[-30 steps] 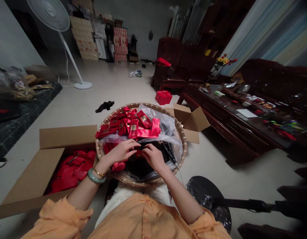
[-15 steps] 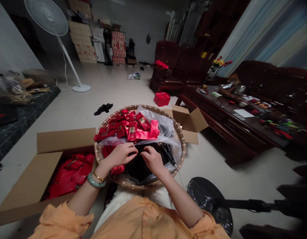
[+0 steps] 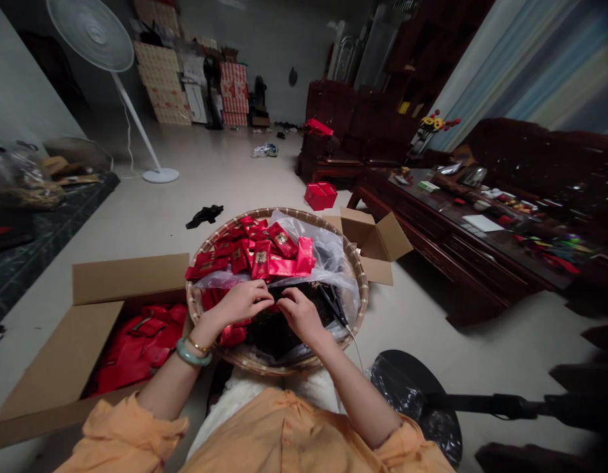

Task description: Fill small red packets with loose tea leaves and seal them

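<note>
Left hand (image 3: 238, 305) and right hand (image 3: 301, 315) were curled close together over a dark, soft-looking mass (image 3: 279, 328) in the lower half of a round woven bamboo tray (image 3: 279, 213). Fingertips met near its top edge, but could not tell whether they were pinching it or just resting there. The mass looked light and flexible, probably a thin black wrapper or bag, though its exact form was unclear, and it would likely slip or crumple, so the top edge between the fingers looked like the best hold. Just above the hands sat a pile of red foil sachets (image 3: 260, 259) with gold labels, light and slick-looking, on a clear plastic bag (image 3: 324, 243). Black scissors (image 3: 333, 305) lay just right of the right hand. A jade bangle (image 3: 193, 355) and a thin gold bracelet circled the left wrist. The tray sat on a pale tiled floor (image 3: 264, 177), with an open cardboard box (image 3: 129, 279) holding red bags to its left and a smaller cardboard box (image 3: 377, 240) behind it on the right. Farther off were a red box (image 3: 320, 196), a dark wooden table (image 3: 456, 243) with clutter, and a white standing fan (image 3: 90, 33).
</note>
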